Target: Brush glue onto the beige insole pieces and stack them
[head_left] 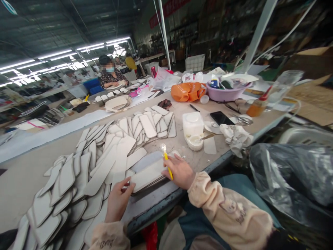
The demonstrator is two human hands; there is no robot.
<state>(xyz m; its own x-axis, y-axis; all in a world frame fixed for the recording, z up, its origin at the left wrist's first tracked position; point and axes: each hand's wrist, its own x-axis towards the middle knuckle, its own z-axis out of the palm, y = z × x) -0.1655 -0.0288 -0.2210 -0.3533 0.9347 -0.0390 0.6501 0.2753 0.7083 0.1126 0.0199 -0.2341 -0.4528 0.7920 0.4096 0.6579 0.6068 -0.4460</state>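
My right hand (179,171) is closed around a yellow-handled brush (166,159) whose pale bristle tip points away from me, above a flat grey-white insole piece (147,175) at the table's near edge. My left hand (118,199) holds the near left end of that piece, fingers curled over its edge. A white tub of glue (193,124) with a lid-dish (194,142) in front of it stands just beyond my right hand.
Several rows of overlapping insole pieces (104,156) fan across the table to the left and ahead. Farther right lie a crumpled rag (236,137), a phone (220,118), scissors (244,120), a purple basin (225,93) and an orange bag (187,91). A masked person (110,74) sits at the far end.
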